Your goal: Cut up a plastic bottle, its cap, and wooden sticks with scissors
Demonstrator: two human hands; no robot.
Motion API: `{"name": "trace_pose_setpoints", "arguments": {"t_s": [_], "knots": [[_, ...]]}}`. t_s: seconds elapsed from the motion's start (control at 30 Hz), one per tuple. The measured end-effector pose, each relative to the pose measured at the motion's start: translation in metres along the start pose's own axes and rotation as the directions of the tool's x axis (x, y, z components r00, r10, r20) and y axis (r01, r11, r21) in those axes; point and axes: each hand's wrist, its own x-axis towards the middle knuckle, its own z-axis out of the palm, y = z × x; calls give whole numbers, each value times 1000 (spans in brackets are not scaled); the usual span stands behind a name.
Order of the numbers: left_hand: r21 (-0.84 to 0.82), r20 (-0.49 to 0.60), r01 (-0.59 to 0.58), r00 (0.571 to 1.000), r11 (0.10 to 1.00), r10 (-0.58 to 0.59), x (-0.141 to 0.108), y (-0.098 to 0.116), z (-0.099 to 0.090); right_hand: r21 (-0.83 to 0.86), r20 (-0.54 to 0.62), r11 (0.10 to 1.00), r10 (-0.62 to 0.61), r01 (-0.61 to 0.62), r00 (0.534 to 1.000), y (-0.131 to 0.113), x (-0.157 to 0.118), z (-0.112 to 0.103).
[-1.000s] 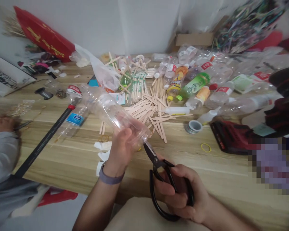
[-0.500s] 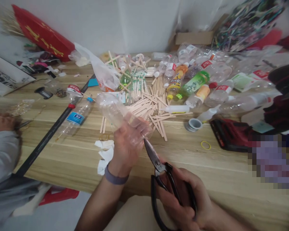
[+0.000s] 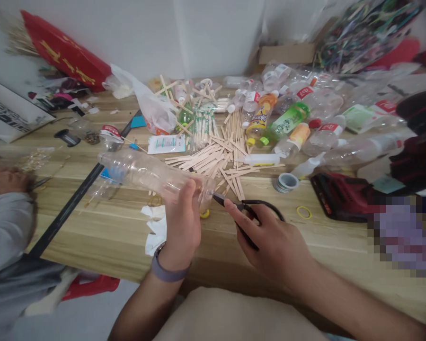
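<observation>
My left hand is closed round a clear plastic bottle, which lies nearly level with its neck pointing left. In my right hand are black-handled scissors, their blades pointing left. The blade tips meet the right end of the bottle; whether they pierce it cannot be made out. Beyond the bottle, a heap of flat wooden sticks is spread on the wooden table. White paper scraps lie left of my left wrist.
Many bottles crowd the back right. A red and black tool and a grey tape roll are at the right. At the left edge, another person's hands rest near a black strip.
The bottle has turned, its neck end swinging left and down to nearly level. My right hand has rolled over and moved up with the scissors, whose blades now point more to the left.
</observation>
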Motion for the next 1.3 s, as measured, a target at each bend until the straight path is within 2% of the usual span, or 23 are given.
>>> {"name": "trace_pose_setpoints", "arguments": {"t_s": [0.03, 0.07, 0.1, 0.13, 0.17, 0.2, 0.23, 0.27, 0.3, 0.37, 0.4, 0.43, 0.5, 0.53, 0.57, 0.67, 0.7, 0.73, 0.83, 0.97, 1.13, 1.3], "knots": [[-14, -6, -39, 999, 999, 39, 0, 3, 1, 260, 91, 962, 60, -82, 994, 1, 1, -1], [-36, -2, -50, 999, 998, 50, 0, 7, 3, 537, 227, 818, 95, -206, 969, 1, 1, -2], [-61, 14, -29, 999, 998, 30, 0, 10, 3, 751, 384, 554, 76, -359, 920, 1, 1, -2], [-85, 40, 18, 999, 996, -14, 0, 13, 4, 835, 516, 220, 3, -504, 857, 1, 0, 0], [-101, 64, 57, 997, 993, -51, 0, 15, 4, 790, 596, -102, -107, -605, 796, 0, 0, 3], [-111, 82, 80, 994, 991, -71, 1, 17, 5, 664, 615, -353, -244, -659, 750, -1, -2, 8], [-116, 93, 92, 992, 989, -82, 2, 17, 5, 518, 581, -518, -370, -680, 725, -2, -3, 14], [-122, 99, 104, 991, 987, -92, 3, 17, 6, 395, 516, -610, -471, -686, 716, -3, -4, 21], [-133, 98, 119, 989, 984, -107, 4, 17, 6, 303, 448, -656, -543, -692, 710, -3, -7, 29], [-168, 93, 178, 982, 970, -164, 9, 17, 8, 203, 363, -696, -600, -689, 713, -1, -13, 44], [-202, 90, 219, 975, 955, -205, 11, 18, 9, 184, 365, -688, -616, -703, 698, 1, -17, 50], [-243, 89, 260, 965, 935, -246, 14, 19, 9, 177, 370, -664, -640, -727, 674, 3, -22, 55], [-316, 97, 321, 947, 893, -306, 19, 24, 10, 184, 424, -574, -687, -798, 591, 8, -32, 60], [-345, 97, 331, 943, 878, -317, 20, 26, 11, 198, 475, -549, -671, -812, 569, 9, -35, 60], [-369, 91, 328, 944, 870, -318, 22, 29, 11, 230, 532, -552, -618, -801, 579, 8, -37, 58], [-395, 59, 314, 946, 863, -318, 21, 33, 12, 365, 525, -689, -402, -625, 750, 0, -31, 45], [-395, 52, 321, 943, 861, -328, 20, 33, 12, 410, 520, -713, -330, -569, 788, -4, -27, 40], [-390, 47, 333, 938, 859, -342, 19, 33, 13, 452, 506, -721, -278, -526, 816, -8, -23, 34], [-369, 38, 370, 923, 853, -383, 18, 28, 13, 571, 478, -670, -198, -474, 856, -16, -14, 21], [-358, 13, 371, 920, 857, -392, 19, 24, 12, 712, 451, -515, -185, -477, 873, -16, -18, 13], [-343, -10, 375, 916, 861, -402, 18, 22, 12, 793, 525, -315, -81, -521, 848, -12, -21, 4], [-330, -59, 367, 911, 869, -408, 16, 22, 16, 762, 611, -258, -18, -594, 791, -15, -16, -5]]}}
